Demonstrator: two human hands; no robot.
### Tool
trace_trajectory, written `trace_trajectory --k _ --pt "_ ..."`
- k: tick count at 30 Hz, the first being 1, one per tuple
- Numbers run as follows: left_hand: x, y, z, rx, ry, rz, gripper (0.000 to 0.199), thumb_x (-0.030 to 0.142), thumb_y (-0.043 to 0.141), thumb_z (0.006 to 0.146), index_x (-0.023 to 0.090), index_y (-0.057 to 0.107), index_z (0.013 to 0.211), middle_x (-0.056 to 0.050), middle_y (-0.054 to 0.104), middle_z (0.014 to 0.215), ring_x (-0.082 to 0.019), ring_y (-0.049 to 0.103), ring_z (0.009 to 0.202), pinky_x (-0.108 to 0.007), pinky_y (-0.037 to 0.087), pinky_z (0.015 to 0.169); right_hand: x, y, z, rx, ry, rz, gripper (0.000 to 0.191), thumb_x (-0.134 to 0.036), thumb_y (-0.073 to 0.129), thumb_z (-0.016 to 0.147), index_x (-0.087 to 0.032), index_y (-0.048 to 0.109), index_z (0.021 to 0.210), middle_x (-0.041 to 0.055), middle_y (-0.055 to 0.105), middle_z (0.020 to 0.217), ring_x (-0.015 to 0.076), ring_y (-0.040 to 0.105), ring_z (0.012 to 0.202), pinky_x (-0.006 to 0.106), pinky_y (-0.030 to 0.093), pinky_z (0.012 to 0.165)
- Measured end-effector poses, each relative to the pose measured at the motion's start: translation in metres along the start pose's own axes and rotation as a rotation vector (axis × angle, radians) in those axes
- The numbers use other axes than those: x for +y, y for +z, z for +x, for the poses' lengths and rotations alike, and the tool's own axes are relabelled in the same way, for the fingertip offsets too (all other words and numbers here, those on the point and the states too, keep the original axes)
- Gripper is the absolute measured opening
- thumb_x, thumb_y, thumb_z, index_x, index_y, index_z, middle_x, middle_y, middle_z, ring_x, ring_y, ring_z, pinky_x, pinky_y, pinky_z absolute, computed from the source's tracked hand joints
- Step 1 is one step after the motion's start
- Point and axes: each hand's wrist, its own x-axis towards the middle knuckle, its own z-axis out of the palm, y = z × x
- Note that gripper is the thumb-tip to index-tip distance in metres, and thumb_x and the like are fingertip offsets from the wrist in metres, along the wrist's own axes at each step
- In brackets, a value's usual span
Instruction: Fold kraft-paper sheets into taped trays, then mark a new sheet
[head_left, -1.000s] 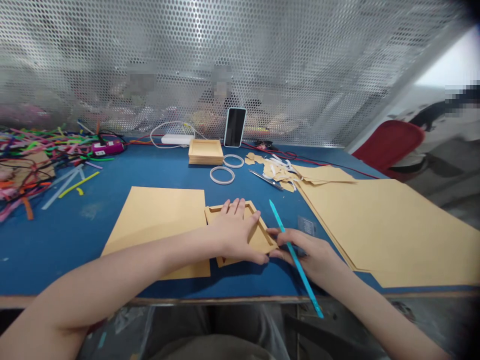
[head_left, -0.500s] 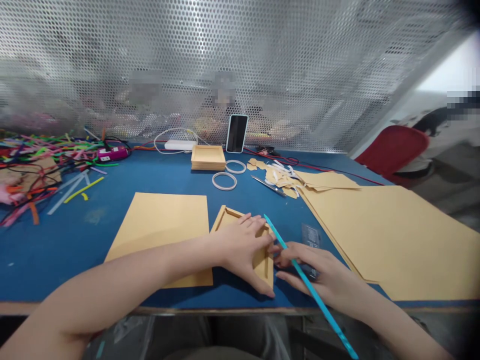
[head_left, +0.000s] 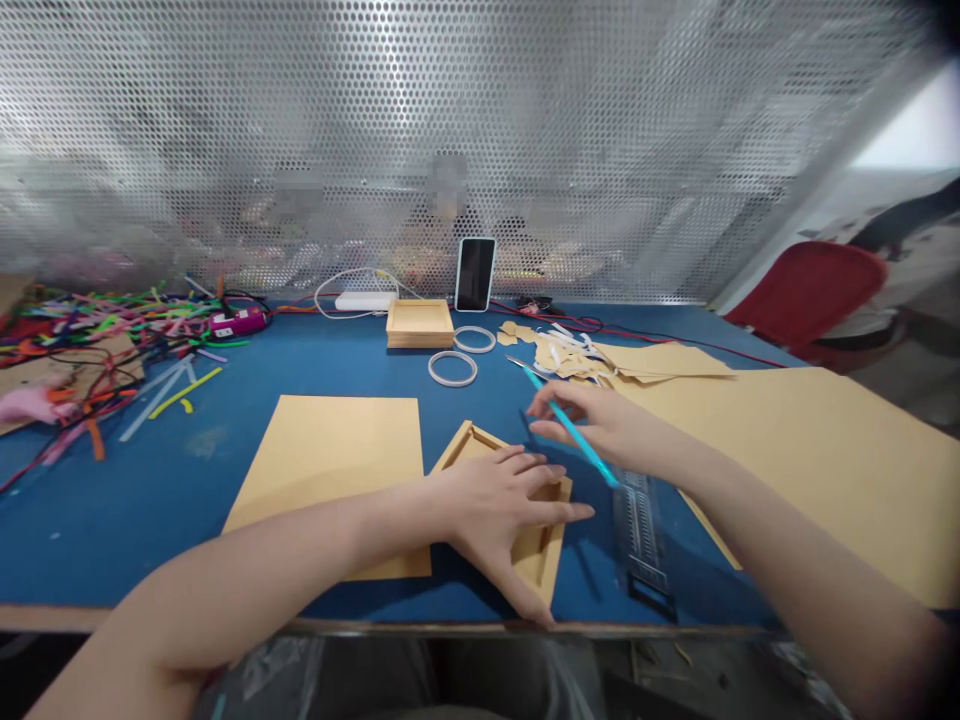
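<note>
My left hand (head_left: 502,515) lies flat with its fingers spread across a shallow tan card tray (head_left: 538,565) with raised edges, which is turned at an angle near the table's front. Much of the tray is hidden under that hand. My right hand (head_left: 581,415) is closed around a slim, pencil-like turquoise stick (head_left: 581,442), above the table and to the right of the tray. Below the right hand lies a clear plastic ruler (head_left: 643,545). A flat tan sheet (head_left: 337,450) rests to the left of the tray, partly beneath my left forearm.
Stacked tan trays (head_left: 420,325), two tape rings (head_left: 452,369) and a phone (head_left: 475,275) stand at the back. Paper scraps (head_left: 559,350) and a metal-tipped tool lie beyond my right hand. Large tan sheets (head_left: 810,450) cover the right; colourful strips (head_left: 150,330) heap left.
My right hand has moved up and away from the tray's right edge, carrying the turquoise stick. The ruler is more exposed. The tray has turned slightly, and my left hand's fingers reach past its edge.
</note>
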Motion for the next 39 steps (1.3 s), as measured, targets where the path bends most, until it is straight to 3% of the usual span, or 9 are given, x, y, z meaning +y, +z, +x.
trace_trajectory --k 4,7,13,17,22,27,39 --pt "0.001 -0.004 0.000 -0.004 -0.014 0.023 0.095 0.067 0.071 0.063 0.025 0.041 0.143 -0.013 0.039 0.147 -0.036 0.039 0.132 -0.044 0.022 0.112 -0.010 0.019 0.030 -0.134 -0.023 0.036 0.014 -0.031 0.060 0.078 -0.021 0.056 0.086 -0.0015 0.061 0.076 0.0141 0.055 0.065 0.025 0.045 0.058" --pt "0.002 -0.007 0.001 -0.031 -0.015 0.030 0.092 0.066 0.072 0.064 0.029 0.042 0.142 -0.011 0.045 0.142 -0.034 0.044 0.128 -0.043 0.025 0.110 -0.015 0.033 0.035 -0.172 0.004 0.095 0.008 -0.024 0.057 0.076 -0.020 0.053 0.082 -0.0026 0.058 0.072 0.0126 0.051 0.061 0.023 0.041 0.052" --pt "0.000 -0.003 0.003 -0.077 0.051 -0.007 0.098 0.066 0.071 0.063 0.026 0.037 0.145 -0.016 0.037 0.146 -0.037 0.035 0.135 -0.048 0.020 0.111 -0.016 0.041 0.029 -0.107 0.114 0.206 0.013 -0.017 0.057 0.070 -0.021 0.048 0.079 -0.0048 0.055 0.064 0.0111 0.050 0.054 0.020 0.038 0.047" --pt "-0.002 0.000 0.001 -0.075 0.090 -0.010 0.084 0.055 0.068 0.072 0.020 0.041 0.143 -0.018 0.038 0.145 -0.033 0.036 0.136 -0.046 0.013 0.114 -0.012 0.038 0.027 -0.107 0.248 0.289 0.023 -0.011 0.049 0.070 -0.024 0.043 0.088 -0.0085 0.050 0.057 0.0106 0.045 0.041 0.021 0.033 0.038" --pt "-0.007 0.004 0.002 -0.016 0.117 0.028 0.073 0.043 0.065 0.074 0.018 0.045 0.139 -0.015 0.042 0.143 -0.031 0.043 0.129 -0.042 0.016 0.114 -0.004 0.032 0.027 0.025 0.255 0.113 0.028 -0.006 0.054 0.064 -0.022 0.045 0.085 -0.0055 0.053 0.063 0.0123 0.050 0.055 0.022 0.038 0.051" --pt "-0.010 0.011 0.003 0.038 0.146 0.023 0.067 0.036 0.060 0.074 0.015 0.046 0.137 -0.014 0.045 0.140 -0.029 0.047 0.124 -0.040 0.022 0.113 0.000 0.031 0.027 0.036 0.267 0.006 0.029 -0.007 0.056 0.064 -0.022 0.048 0.088 -0.0035 0.055 0.068 0.0131 0.050 0.059 0.023 0.037 0.055" --pt "-0.012 0.012 0.006 0.110 0.159 -0.091 0.058 0.042 0.045 0.087 0.007 0.052 0.133 -0.015 0.053 0.133 -0.026 0.051 0.120 -0.033 0.030 0.109 0.014 0.037 0.029 0.071 0.163 -0.010 0.025 -0.011 0.055 0.067 -0.021 0.049 0.090 0.0003 0.058 0.079 0.0146 0.051 0.066 0.025 0.039 0.061"
